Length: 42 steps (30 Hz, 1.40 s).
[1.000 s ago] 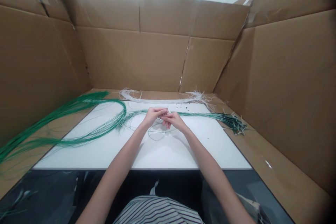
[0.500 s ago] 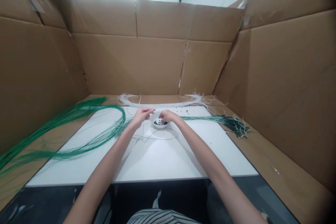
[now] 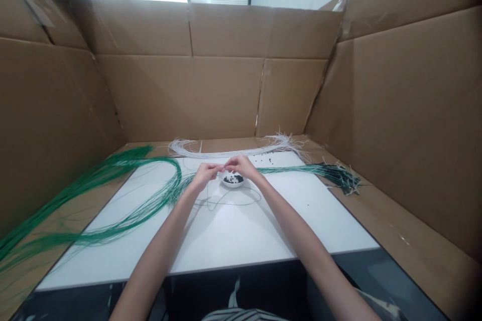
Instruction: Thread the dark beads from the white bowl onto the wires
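**Small black beads [image 3: 233,179] in a shallow round white bowl [image 3: 232,185], below two meeting hands**

Judged risk: any bead pinched could drop if the grip slackens; the thin dark flexible strand [image 3: 233,204], looped loosely on the flat white bench [image 3: 233,246], could snag the bowl if tugged.

Position: the bowled beads lie just below the fingers, apart from them; the loop lies nearer the wearer.

Left hand [image 3: 204,174]: fingers narrow, apparently on the strand. Right hand [image 3: 241,165]: fingers narrow; contents too small to confirm.

Surroundings: a long green strand bundle [image 3: 333,175] at right; a curved white strand bundle [image 3: 233,153] behind.
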### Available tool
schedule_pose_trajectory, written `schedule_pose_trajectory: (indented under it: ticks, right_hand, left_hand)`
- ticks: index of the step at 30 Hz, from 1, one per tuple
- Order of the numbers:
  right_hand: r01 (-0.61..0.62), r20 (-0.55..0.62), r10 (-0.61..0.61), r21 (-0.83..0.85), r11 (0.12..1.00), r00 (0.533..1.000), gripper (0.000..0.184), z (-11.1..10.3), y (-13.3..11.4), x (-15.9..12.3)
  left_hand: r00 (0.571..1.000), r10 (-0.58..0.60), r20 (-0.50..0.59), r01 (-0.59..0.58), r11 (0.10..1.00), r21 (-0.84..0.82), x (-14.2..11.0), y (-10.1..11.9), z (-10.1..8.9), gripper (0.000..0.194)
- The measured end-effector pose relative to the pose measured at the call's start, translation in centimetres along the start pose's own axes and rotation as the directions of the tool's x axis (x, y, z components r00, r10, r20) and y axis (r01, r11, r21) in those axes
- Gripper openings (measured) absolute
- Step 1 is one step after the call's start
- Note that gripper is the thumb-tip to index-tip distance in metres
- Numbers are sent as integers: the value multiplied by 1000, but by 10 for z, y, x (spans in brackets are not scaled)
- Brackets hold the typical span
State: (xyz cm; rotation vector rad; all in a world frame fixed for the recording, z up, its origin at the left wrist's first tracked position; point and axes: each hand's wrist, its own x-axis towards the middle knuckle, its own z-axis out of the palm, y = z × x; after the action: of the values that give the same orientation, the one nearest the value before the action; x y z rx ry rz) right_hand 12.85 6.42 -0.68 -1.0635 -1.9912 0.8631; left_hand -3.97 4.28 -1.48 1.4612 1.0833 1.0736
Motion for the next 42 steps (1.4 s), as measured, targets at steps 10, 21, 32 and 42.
schedule_pose_trajectory:
  ticks: [10,21,32,42]
  right_hand:
    - [25,-28,-30,-163,986,999,14,-2,-1,-5]
    - [-214,213,435,-636,742,875,48,-2,3,28]
    - [-119,250,358,-649,751,900,19,7,11,6]
    - [-28,190,150,-531,847,970,18,6,14,-12]
  left_hand:
    - [998,-42,-55,47,995,88,-6,-4,7,40]
    - [993,27,-117,10,952,307,-7,-16,4,35]
    - [996,70,57,-86,925,371,-16,-16,13,29]
    - [1000,27,-17,-20,951,310,-3,-9,14,28]
